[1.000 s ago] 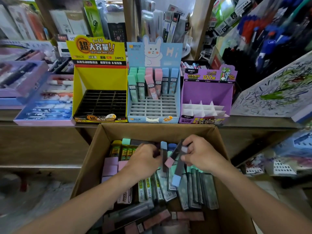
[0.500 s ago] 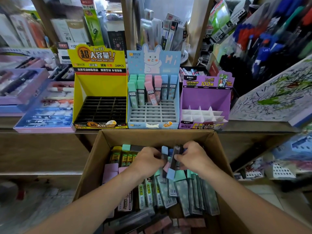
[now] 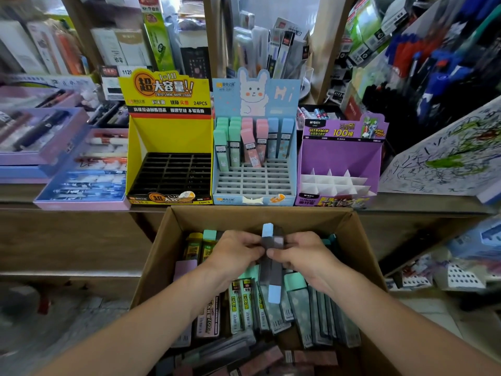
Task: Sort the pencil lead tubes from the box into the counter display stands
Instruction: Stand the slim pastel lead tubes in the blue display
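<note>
Head view: left hand [image 3: 235, 249] and right hand [image 3: 303, 253] both pinching dark blue-capped lead tubes [image 3: 272, 260] over brown cardboard box [image 3: 352, 234].

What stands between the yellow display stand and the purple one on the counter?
The blue rabbit stand, its back rows holding green, pink and blue lead tubes, as the head view shows.

We have one view only, worn on the head, wide-angle, facing forward and down. It looks steeply into the open box [image 3: 257, 218], close below us. The desk [image 3: 423, 203] edge and display stands [image 3: 253, 183] lie just beyond, with stocked shelves [image 3: 162, 44] far behind.
</note>
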